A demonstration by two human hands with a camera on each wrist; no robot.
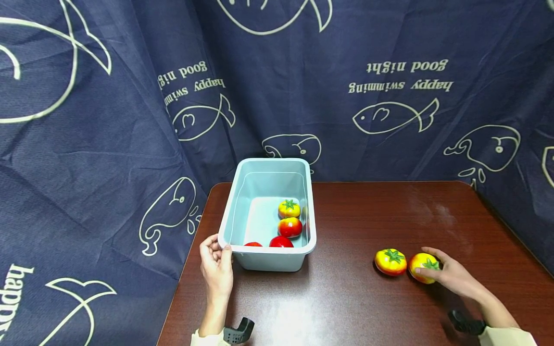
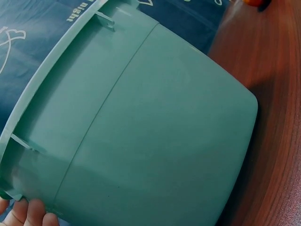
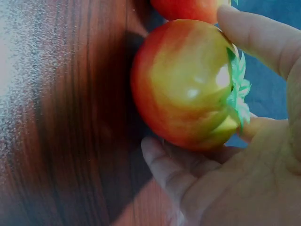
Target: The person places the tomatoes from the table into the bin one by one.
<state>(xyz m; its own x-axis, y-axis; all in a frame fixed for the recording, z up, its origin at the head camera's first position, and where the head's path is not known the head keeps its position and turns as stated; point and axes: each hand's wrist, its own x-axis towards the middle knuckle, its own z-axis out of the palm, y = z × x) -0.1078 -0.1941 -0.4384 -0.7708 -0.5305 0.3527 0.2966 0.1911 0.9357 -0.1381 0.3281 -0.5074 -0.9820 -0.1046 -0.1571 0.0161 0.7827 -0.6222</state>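
Observation:
My left hand (image 1: 218,276) grips the near left corner of a light blue plastic bin (image 1: 270,261), thumb over the rim and fingers at its outer side. In the left wrist view, fingertips (image 2: 35,212) show under the rim beside the bin's wall (image 2: 155,113). On the right, my right hand (image 1: 460,279) holds a yellow-red tomato (image 3: 183,84) with a green leafy top, the thumb on one side and fingers round the other. Close beside it on the table lies another yellow-red tomato (image 1: 387,263).
Inside the bin are several tomatoes, among them a yellow one (image 1: 287,210) and a red one (image 1: 290,228); its near wall partly hides others. A brown wooden table (image 1: 346,216) carries everything. Dark blue cloth (image 1: 294,96) with fish drawings hangs behind and at the left.

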